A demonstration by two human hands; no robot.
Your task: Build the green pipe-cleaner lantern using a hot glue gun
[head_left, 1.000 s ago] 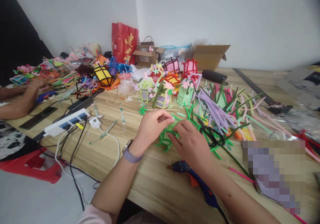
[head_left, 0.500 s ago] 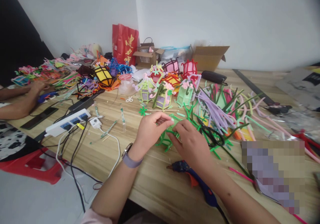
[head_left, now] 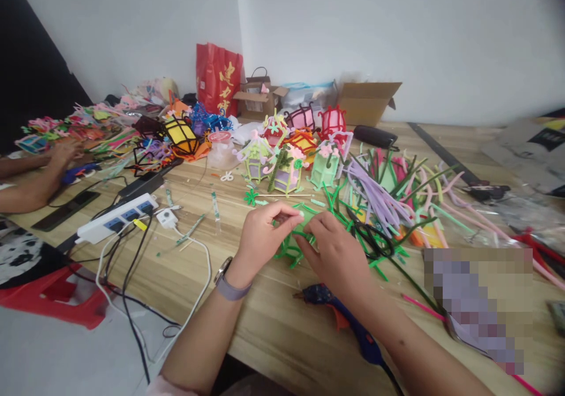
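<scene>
The blue glue gun (head_left: 364, 331) lies nearest on the table (head_left: 260, 325), nozzle to the left, its middle partly covered by the right forearm and its cord cut off at the bottom edge.

Just beyond it, a green lantern frame (head_left: 289, 255) sits on the table between the two hands, below the left fingertips and against the right fingers. The left hand (head_left: 267, 234) has thumb and forefinger pinched together above the frame's near-left top; a tiny pale spot shows at the tips, too small to tell whether it is a held piece. The right hand (head_left: 338, 246) is curled palm-down over the frame's right side; its fingertips are hidden, so I cannot tell how firmly they grip. The hands also cover much of the frame's top.

To the right, black scissors (head_left: 382, 240) are tangled among green stems, their blades hard to make out. A pixelated patch hides most of a flat object (head_left: 465, 332).

Farther off are a green flower (head_left: 251, 197), a white power strip (head_left: 117, 216) and several finished lanterns (head_left: 286, 172), overlapping one another. Another person's arm (head_left: 30, 195) enters at left, cut off by the edge. A red bag (head_left: 218, 78) stands by the wall.
</scene>
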